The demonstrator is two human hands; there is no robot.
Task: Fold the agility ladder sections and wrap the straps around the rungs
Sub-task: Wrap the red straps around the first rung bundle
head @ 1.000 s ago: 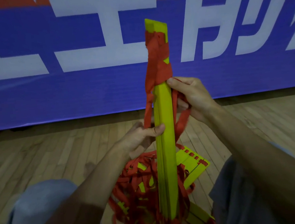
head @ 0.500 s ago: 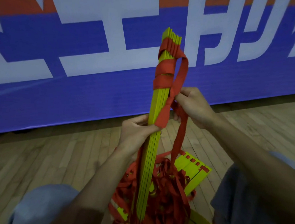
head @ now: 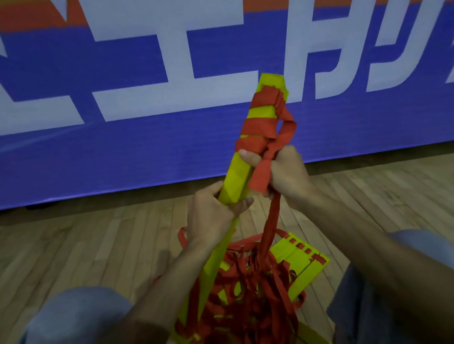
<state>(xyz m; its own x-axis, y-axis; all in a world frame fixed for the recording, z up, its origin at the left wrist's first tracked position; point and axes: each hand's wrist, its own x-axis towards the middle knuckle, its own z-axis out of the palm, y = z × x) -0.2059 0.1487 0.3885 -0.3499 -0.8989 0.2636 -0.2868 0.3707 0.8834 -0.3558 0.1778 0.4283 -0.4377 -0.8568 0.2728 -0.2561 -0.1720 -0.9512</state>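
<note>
The left hand (head: 213, 214) has its grip curled round the stacked yellow rungs (head: 236, 176), tilted toward 1 o'clock above the floor (head: 90, 252). The right hand (head: 285, 172), at its 2 o'clock, clenches the red strap (head: 273, 222) beside the wrapped turns (head: 257, 126).

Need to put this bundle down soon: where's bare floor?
Bare floor left of the bundle, between banner and left knee; another patch right of the right hand. Crowded between the knees: tangled straps and loose rungs.
</note>
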